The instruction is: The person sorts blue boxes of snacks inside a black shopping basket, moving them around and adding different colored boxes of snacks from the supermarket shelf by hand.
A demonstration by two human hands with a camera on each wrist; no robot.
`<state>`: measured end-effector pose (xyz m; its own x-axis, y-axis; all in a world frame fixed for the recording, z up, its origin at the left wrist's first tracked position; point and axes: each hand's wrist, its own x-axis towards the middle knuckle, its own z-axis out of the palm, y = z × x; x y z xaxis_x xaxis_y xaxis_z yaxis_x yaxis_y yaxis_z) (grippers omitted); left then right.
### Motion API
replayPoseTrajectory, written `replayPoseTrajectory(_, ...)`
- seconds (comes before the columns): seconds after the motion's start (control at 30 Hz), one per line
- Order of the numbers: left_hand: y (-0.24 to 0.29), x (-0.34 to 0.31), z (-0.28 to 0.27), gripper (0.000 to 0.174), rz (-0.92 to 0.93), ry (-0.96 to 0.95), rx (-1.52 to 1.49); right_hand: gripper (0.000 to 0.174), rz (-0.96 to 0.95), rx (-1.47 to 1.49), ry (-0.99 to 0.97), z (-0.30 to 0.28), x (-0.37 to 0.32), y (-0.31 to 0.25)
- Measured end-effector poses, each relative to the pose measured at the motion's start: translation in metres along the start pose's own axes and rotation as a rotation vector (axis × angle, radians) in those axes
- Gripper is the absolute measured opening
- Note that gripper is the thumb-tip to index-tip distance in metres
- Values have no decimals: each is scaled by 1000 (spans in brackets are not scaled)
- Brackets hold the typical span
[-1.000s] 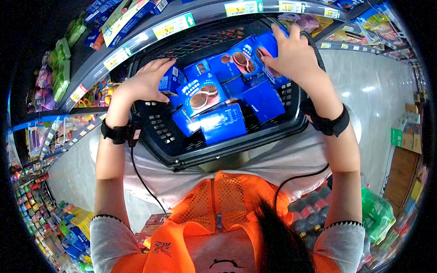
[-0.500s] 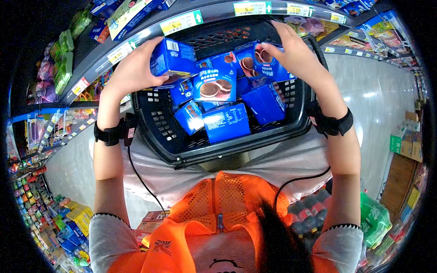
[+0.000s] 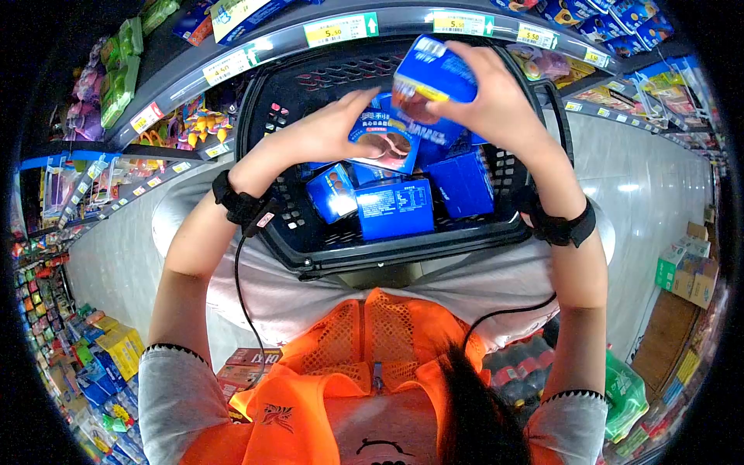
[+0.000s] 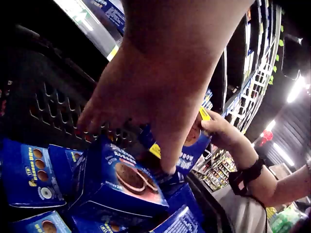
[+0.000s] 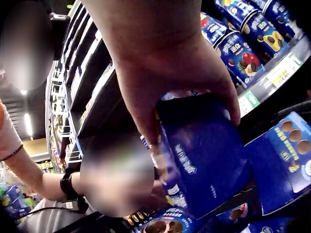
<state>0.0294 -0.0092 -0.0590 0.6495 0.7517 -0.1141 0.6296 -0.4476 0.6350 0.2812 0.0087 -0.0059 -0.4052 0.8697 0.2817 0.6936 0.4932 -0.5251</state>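
Observation:
My right hand (image 3: 496,93) grips a blue cookie box (image 3: 434,74) above the right half of a black basket (image 3: 310,262). In the right wrist view, its thumb and fingers span two sides of the tilted box (image 5: 209,150). My left hand (image 3: 314,138) reaches over the basket, thumb and fingers spread just above another blue box (image 3: 387,151) with sandwich cookies printed on it. The left wrist view has this cookie box (image 4: 116,179) beneath the palm. Several more blue boxes (image 3: 395,211) lie loosely in the basket.
The basket rests at the person's lap. Beyond it runs a shelf edge with price tags (image 3: 341,29), and blue cookie packs (image 3: 612,23) stand on the shelf. Green bottles (image 3: 624,395) and cartons (image 3: 686,271) are on the right. Grey floor (image 3: 620,201) shows beside the basket.
The left hand picked up a box at the left, holding it raised half a second ago; now it has moved right without it. The right hand now holds a box raised over the basket.

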Motion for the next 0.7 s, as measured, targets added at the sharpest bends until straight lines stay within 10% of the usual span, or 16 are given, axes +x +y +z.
replayPoseTrajectory(0.3,-6,-1,19,84,12,-25,215,70,199,235,96,-60,5,40)
replayPoseTrajectory(0.43,-9,12,14,66,-105,206,151,61,264,312,-213,-94,-9,40)
replayPoseTrajectory(0.7,-7,27,26,77,-288,-72,-209,51,242,112,-588,-89,-32,57)
